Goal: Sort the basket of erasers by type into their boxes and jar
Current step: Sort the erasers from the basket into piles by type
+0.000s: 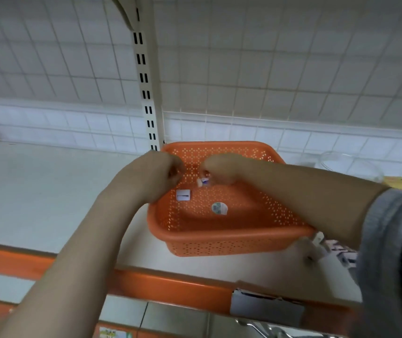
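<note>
Orange basket [219, 242] at shelf [48, 203] back edge beside slotted upright [146, 93], clear jar [348, 164] at right, white eraser [183, 194] and round sticker [219, 208] on basket floor, left hand [156, 174] curled over left rim, contents unclear, right hand [221, 167] pinching small eraser [203, 181] inside basket.

backdrop: white wire-grid panel [268, 57] over white tiled wall [78, 128] | upright: cream slotted shelf post [146, 76], paired black slots, directly beyond the hands | shelf [36, 191]: pale flat surface, orange front lip [170, 286] nearer than the hands | floor: grey tiles [126, 311] below the lip | light: even, soft, frame blurred
</note>
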A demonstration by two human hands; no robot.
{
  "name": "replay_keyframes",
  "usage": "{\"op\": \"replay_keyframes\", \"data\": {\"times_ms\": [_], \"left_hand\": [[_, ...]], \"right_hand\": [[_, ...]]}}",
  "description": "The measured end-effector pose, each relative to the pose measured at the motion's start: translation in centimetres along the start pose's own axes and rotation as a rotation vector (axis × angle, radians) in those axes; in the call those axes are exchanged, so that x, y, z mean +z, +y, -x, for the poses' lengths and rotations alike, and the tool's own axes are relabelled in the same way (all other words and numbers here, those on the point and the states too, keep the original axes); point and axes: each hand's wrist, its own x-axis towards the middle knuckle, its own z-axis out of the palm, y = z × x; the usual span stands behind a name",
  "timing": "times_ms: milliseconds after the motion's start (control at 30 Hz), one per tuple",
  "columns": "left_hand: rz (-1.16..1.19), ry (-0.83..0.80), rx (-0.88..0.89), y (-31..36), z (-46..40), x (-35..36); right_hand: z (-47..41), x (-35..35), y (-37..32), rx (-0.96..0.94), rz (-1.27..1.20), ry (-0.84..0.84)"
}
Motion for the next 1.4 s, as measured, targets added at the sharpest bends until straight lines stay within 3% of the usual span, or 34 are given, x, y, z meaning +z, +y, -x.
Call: {"op": "replay_keyframes", "data": {"times_ms": [100,233,367,567,700,867,967,1100,1400], "left_hand": [[-0.093,-0.199,0.058,0.5,-2.4,0.7],[-0.238,-0.417,0.074,0.6,-5.2,2.0],[-0.453,-0.529,0.071,0.8,-7.1,2.9],[-0.575,-0.544,0.074,1.5,-7.7,3.7],[-0.478,-0.454,0.123,2.8,-7.5,2.6],[-0.229,-0.218,0.184,6.1,-4.7,0.4],[-0.002,-0.031,0.212,8.0,-2.2,0.2],[0.221,0.101,0.301,10.4,-0.4,1.8],[0.425,0.290,0.567,17.9,1.4,5.1]], "right_hand": [[2.6,-1.2,1.9,0.046,-0.037,0.087],[6.4,-2.5,3.8,0.140,-0.267,0.278],[10.6,-2.3,3.8,0.242,-0.496,0.482],[15.5,-0.8,2.2,0.337,-0.683,0.706],[17.6,0.1,1.0,0.385,-0.801,0.821],[20.5,1.2,0.4,0.513,-0.949,1.038],[22.1,1.9,0.1,0.588,-0.959,1.104],[24.5,2.7,-0.6,0.672,-0.956,1.157],[33.4,6.1,0.9,0.945,-0.854,1.292]]}}
